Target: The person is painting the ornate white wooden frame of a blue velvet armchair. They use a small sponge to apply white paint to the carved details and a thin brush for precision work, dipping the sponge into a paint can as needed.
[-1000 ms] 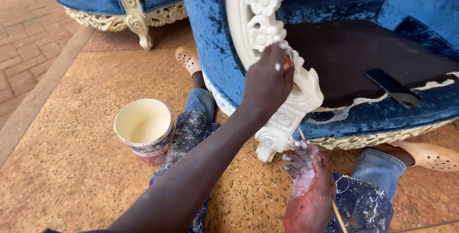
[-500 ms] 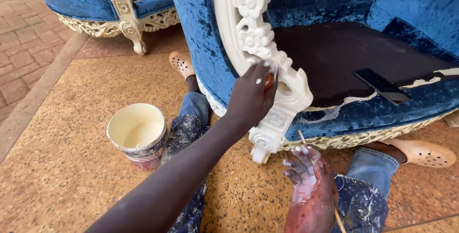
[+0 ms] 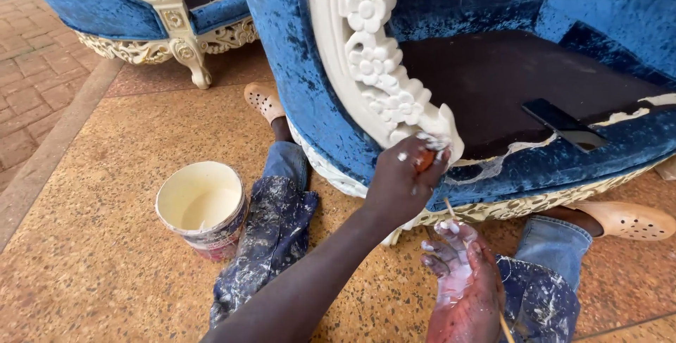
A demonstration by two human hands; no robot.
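Smears on the blue velvet upholstery [image 3: 296,68] are my worry here. My left hand [image 3: 403,181] is closed around a small orange applicator, hard to make out, pressing white filler into the cream carved floral wooden arm front [image 3: 380,82] of the armchair, right where carving meets fabric. A slip would stain the pile. My right hand [image 3: 461,283], paste-coated, fingers loosely spread, holds a thin wooden stick [image 3: 448,207] just below. The cream-filled plastic paint bucket [image 3: 202,207] sits beside my knee; a nudge could tip it.
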